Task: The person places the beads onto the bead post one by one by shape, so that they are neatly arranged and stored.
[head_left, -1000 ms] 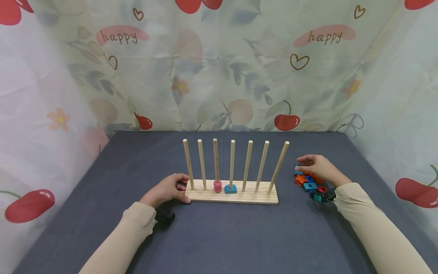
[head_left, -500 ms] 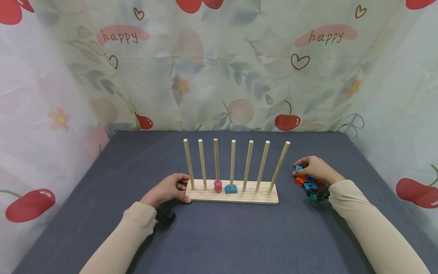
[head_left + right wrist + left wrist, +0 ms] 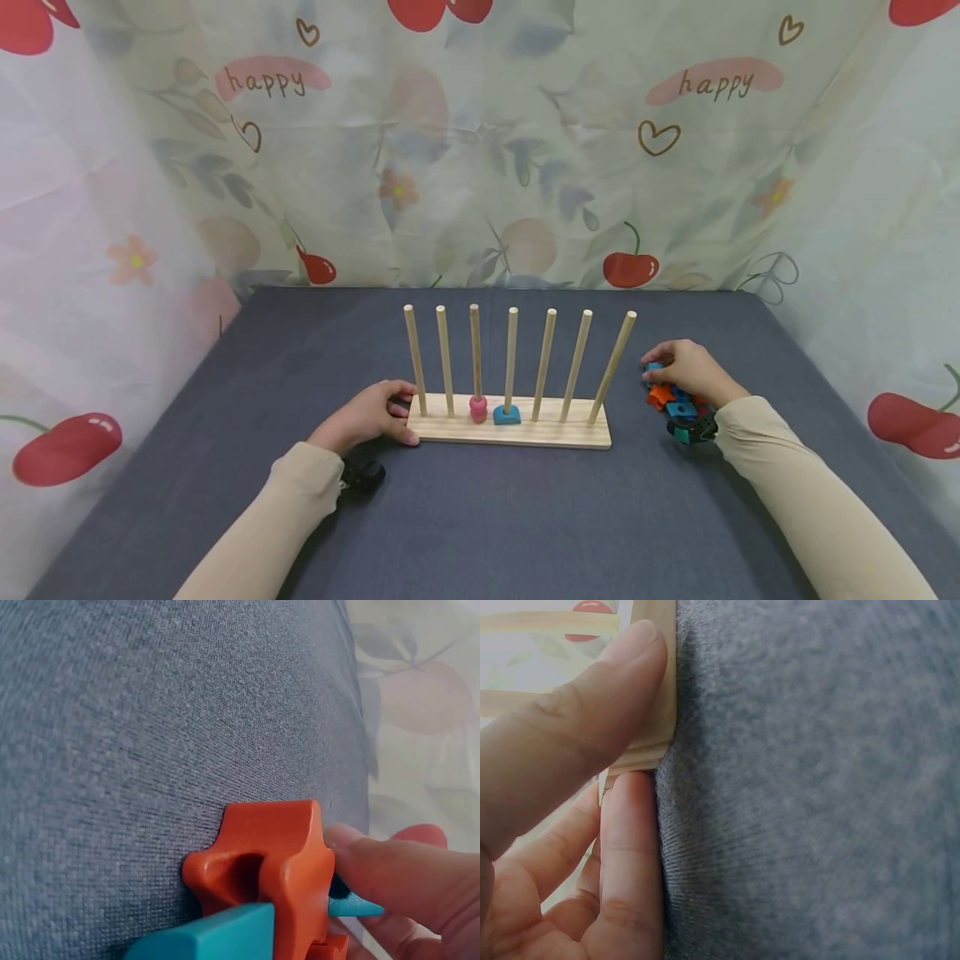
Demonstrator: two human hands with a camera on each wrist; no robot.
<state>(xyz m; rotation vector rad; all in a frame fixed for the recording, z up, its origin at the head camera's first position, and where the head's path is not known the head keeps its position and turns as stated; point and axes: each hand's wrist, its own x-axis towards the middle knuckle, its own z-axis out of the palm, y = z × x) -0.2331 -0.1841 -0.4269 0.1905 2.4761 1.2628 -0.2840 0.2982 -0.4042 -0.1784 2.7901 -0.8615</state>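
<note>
My left hand [image 3: 367,414] grips the left end of a wooden peg board [image 3: 450,430], thumb at its front corner and fingers against its end. The board has several upright pegs; a pink bead [image 3: 477,408] sits low on one, a blue half-round block [image 3: 506,414] on the neighbouring one. At the right, my right hand [image 3: 693,371] has thumb and fingers around a small blue block [image 3: 652,367]. In the right wrist view that blue block [image 3: 354,906] is mostly hidden behind the thumb and an orange wavy-edged block [image 3: 274,832]. Another blue block [image 3: 217,937] lies nearer that camera.
Below the right hand lies a pile of coloured blocks, including an orange one [image 3: 660,396], a blue one [image 3: 681,409] and a green one [image 3: 681,435]. The wrist partly covers the pile. A dark cloth [image 3: 480,517] covers the table, and a printed curtain [image 3: 480,167] stands behind it.
My right hand has moved slightly left and closed its thumb and fingers around the blue block at the pile's far end. The left hand and peg board stay in place.
</note>
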